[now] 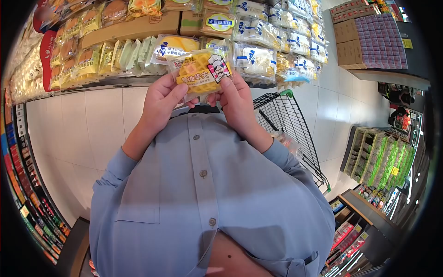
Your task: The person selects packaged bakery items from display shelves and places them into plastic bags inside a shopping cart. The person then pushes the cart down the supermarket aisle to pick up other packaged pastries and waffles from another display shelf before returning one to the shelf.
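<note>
A clear packet with a yellow waffle (197,74) and a chef picture on its label is held up in front of my chest. My left hand (160,99) grips its left side, thumb on the front. On the right side, my right hand (236,97) pinches the packet near the chef picture, thumb in front. The fingers behind the packet are partly hidden. Just beyond it, a yellow-and-white bread packet (173,46) lies on the display shelf.
A wire shopping cart (288,124) with a green-tipped handle stands at my right, holding some packets. Packaged breads (256,60) fill the shelf ahead. Stacked cartons (369,41) are at the far right, above green-striped egg trays (378,157). Shelves of goods line the left edge.
</note>
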`<action>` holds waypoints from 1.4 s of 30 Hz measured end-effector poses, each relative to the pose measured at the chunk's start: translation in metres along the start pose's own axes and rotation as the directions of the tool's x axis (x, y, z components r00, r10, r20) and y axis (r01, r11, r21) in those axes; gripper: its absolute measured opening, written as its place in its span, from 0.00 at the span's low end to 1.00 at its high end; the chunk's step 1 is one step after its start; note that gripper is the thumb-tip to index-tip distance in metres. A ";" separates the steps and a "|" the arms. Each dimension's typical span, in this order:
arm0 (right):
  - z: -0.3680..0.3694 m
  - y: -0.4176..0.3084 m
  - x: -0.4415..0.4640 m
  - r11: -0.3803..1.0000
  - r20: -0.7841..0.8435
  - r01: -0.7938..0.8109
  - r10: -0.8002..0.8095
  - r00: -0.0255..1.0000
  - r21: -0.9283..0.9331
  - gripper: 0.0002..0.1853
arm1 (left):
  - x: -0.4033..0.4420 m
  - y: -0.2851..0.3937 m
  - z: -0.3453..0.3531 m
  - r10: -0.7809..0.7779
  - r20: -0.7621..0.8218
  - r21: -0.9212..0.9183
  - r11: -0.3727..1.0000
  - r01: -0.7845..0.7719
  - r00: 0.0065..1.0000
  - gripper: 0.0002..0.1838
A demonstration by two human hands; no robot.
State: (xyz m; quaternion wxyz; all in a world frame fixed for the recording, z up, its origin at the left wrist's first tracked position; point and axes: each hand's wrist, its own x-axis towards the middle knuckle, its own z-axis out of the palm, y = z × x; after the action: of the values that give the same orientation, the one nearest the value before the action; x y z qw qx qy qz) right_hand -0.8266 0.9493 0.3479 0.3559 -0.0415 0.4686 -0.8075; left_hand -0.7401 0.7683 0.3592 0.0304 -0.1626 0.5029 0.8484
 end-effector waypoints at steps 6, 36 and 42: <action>-0.001 0.001 -0.001 0.998 -0.002 -0.054 0.054 0.999 0.043 0.12 | 0.002 0.003 0.001 0.030 0.005 -0.029 0.999 -0.030 1.000 0.22; -0.008 0.004 -0.012 0.991 -0.072 -0.013 0.023 0.997 0.132 0.14 | 0.014 -0.007 0.002 0.022 0.161 -0.126 0.992 -0.001 0.987 0.23; -0.012 0.005 -0.013 0.987 -0.050 0.001 0.007 0.999 0.160 0.15 | 0.013 -0.008 0.007 0.037 0.149 -0.158 0.987 -0.013 0.988 0.23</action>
State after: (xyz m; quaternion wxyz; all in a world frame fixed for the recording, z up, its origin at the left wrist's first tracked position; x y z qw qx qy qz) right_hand -0.8190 0.9647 0.3413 0.3475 0.0081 0.4112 -0.8427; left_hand -0.7522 0.7768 0.3521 0.0450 -0.0933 0.4329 0.8954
